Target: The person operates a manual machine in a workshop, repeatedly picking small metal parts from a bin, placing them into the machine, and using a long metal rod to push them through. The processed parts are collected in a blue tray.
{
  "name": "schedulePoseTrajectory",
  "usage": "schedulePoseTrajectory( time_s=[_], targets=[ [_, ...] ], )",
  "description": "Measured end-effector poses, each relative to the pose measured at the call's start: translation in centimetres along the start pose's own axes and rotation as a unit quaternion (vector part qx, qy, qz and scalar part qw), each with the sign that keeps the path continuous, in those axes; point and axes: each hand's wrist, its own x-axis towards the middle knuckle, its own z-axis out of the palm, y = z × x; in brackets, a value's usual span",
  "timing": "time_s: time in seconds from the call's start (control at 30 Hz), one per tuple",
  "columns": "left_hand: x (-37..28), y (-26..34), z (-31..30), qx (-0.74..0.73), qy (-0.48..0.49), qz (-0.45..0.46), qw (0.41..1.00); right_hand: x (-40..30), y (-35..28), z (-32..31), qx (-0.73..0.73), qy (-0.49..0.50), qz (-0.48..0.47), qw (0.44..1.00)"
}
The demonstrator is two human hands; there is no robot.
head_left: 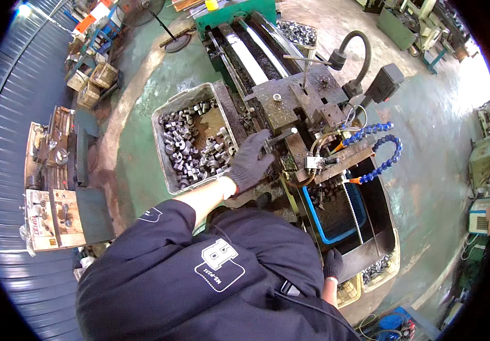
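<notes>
My left hand (249,162), in a dark knit glove, is at the near side of the machine's carriage (281,102), thumb and fingers apart. It is right beside a metal lever (283,136) with a bright end; contact is unclear. My right hand (333,263), also gloved, is low at the near corner of the metal chip tray (364,255); its fingers are partly hidden, so its grip is unclear. Inside the tray sits a blue-rimmed bin (319,221) with dark metal parts. Left of the machine, a grey plastic crate (159,153) holds many small metal fittings.
Blue segmented coolant hoses (368,130) with orange nozzles arch over the machine's right side. Bright guide rails (245,55) run away from me. Another crate of parts (298,34) stands beyond. Yellowish baskets (392,273) sit below the tray. A pedestal fan (166,30) and a workbench (57,217) are to the left.
</notes>
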Motion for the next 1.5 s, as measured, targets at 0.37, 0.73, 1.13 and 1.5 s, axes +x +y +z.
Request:
schedulePoseTrajectory(
  time_s=[0.37, 0.73, 1.13, 1.5],
  targets=[
    [0.7, -24.0, -7.0, 0.26, 0.041, -0.236, 0.935, -2.1, -0.3, 0.1, 0.015, 0.001, 0.022, 1.0],
    [4.4, -27.5, -5.6, 0.256, -0.083, -0.3, 0.915, -4.9, -4.1, -1.8, 0.007, 0.048, 0.097, 0.994],
    [0.2, -0.2, -9.7, 0.02, 0.14, 0.045, 0.989, -1.8, -10.2, -6.1, 0.266, 0.162, -0.095, 0.946],
    [-4.1, 20.8, 3.5, -0.067, -0.152, 0.353, 0.921, -4.7, -21.2, -13.7, 0.23, 0.031, -0.438, 0.869]
  ],
)
